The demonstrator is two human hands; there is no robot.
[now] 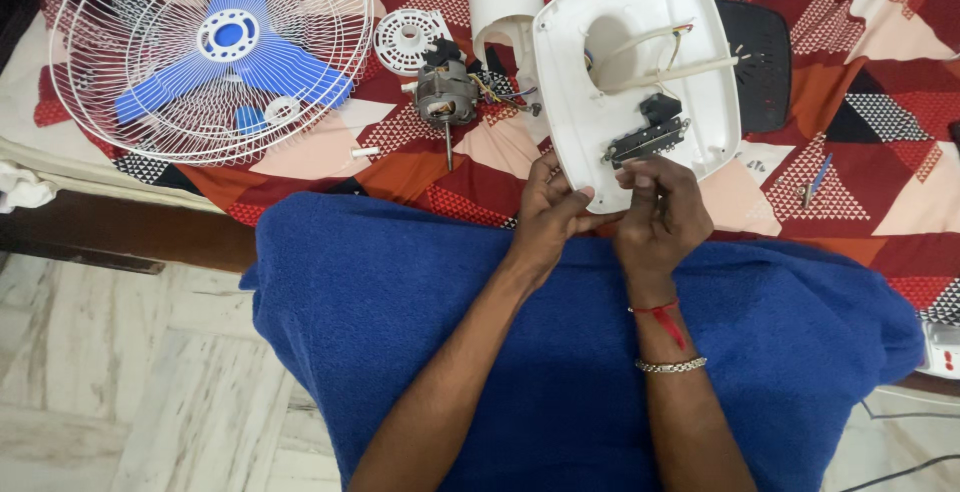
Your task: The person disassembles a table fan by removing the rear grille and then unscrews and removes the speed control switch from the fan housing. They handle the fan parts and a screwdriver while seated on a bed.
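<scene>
Both hands, left hand [548, 214] and right hand [660, 214], grip the lower rim of the upturned white fan base [610, 12]; wires and 1 black switch block [648, 132] lie inside it.

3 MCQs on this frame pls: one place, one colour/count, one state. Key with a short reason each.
1. Where does the fan motor lie?
A. Between the wire fan guard and the white base shell
B. On the blue towel
C. On the floor

2. How many blades has the blue fan blade?
A. Two
B. Three
C. Five

3. How is the white base shell held?
A. Left hand only
B. Lying untouched
C. Both hands at its lower edge, underside up

Key:
1 A: the motor sits on the patterned bedspread, guard on one side, shell on the other.
2 B: three blue blades show, inside the guard.
3 C: the left hand and the right hand grip the edge; the black switch block and wires show.
</scene>
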